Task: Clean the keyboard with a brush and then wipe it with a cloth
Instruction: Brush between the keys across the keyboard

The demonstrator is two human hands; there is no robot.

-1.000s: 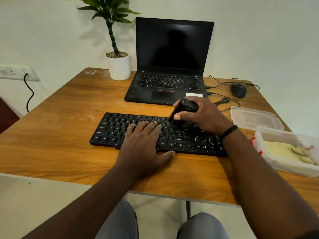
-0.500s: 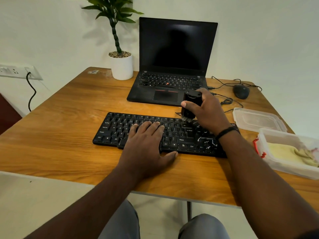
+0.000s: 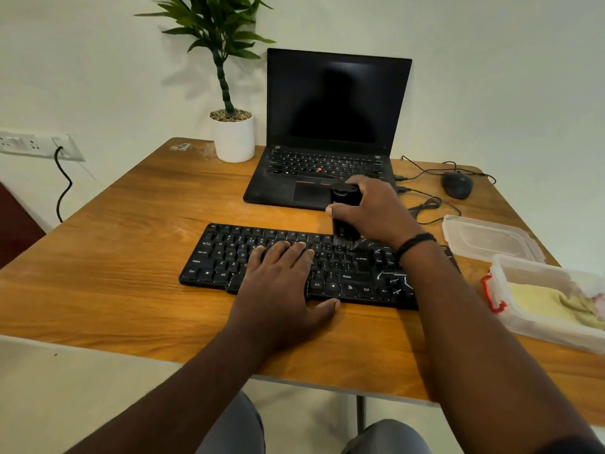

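A: Head view, status?
B: Flat black keyboard (image 3: 294,263) lies across the middle of the wooden table (image 3: 114,257), toward its near edge. Left hand (image 3: 281,290) flat on the keys, fingers spread, holding nothing.
A: Right?
B: Right hand (image 3: 376,208) fingers wrapped round a stubby black brush (image 3: 343,211), upright, bristles on the top key rows.
A: Cloth?
B: Yellow cloth (image 3: 550,306) in the clear plastic box (image 3: 523,326) at the table's right edge, well apart from both hands.

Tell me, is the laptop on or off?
Cannot tell for sure. The laptop is open with its lid upright, but the screen is fully dark, showing only a reflection; it may be off or asleep.
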